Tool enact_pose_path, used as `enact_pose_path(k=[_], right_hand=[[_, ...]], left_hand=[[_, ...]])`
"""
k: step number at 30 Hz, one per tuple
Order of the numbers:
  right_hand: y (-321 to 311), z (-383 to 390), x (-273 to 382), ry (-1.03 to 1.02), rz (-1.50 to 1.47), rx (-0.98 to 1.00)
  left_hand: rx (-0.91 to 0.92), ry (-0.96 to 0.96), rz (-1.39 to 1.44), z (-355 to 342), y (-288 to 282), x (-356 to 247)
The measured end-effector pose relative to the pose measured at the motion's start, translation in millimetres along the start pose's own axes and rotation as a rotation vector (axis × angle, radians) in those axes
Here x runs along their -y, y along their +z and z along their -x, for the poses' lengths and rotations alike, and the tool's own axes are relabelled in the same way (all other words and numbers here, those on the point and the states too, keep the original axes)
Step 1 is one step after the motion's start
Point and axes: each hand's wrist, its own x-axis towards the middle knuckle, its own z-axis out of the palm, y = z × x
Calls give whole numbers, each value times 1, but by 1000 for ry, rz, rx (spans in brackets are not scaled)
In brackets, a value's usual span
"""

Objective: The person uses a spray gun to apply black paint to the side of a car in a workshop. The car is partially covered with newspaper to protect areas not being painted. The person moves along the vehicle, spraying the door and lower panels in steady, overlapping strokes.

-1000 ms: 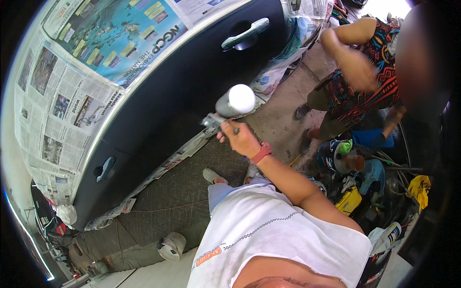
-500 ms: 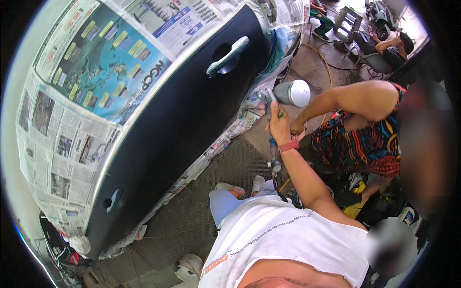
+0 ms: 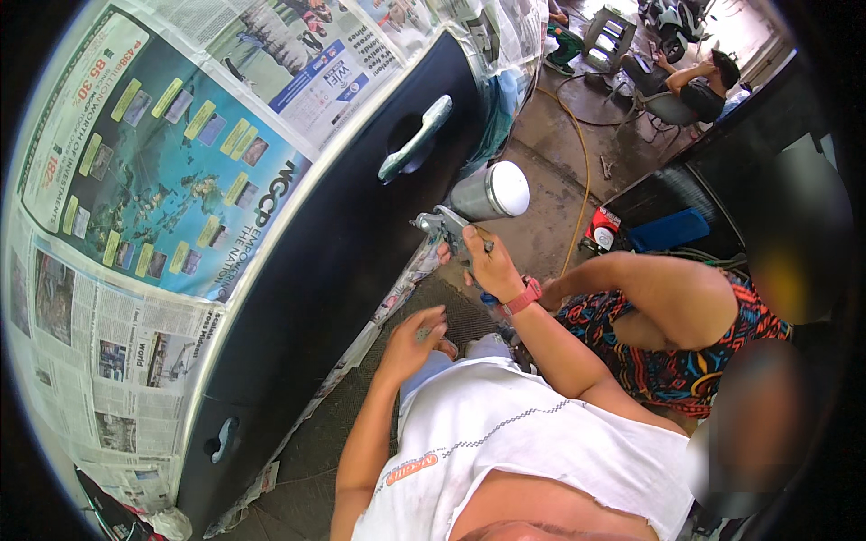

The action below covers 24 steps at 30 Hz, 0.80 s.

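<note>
My right hand (image 3: 496, 268) had fingers clamped on the spray gun (image 3: 444, 222), the black door (image 3: 316, 261) toward 9 o'clock. Remotely, I couldn't tell whether my left hand (image 3: 410, 347) had fingers together.

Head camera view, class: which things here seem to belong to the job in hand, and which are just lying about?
Part of the job:
Spray gun with its cup, held in the right hand
Black door panel
Newspaper sheets covering the surface beside it

Apparently just lying about:
Blue plastic object
Red-and-black container
Grey stool
Motorbike
</note>
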Motion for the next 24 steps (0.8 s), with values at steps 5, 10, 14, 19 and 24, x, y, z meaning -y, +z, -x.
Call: enact_pose_path(k=[5,10,14,19,24], right_hand=[[8,-22,25,-13,15,-7],[7,-42,44,-92,13,-40],[-5,-59,45,-68,-7,-44],[-42,-73,52,15,-88,22],[-88,-88,47,-15,-4,53]], left_hand=[[264,132,345,-93,11,-6],[309,129,487,-130,14,-12],[270,105,363,-152,20,-20],[256,87,395,-180,37,-39],[275,156,411,-212,64,-57]])
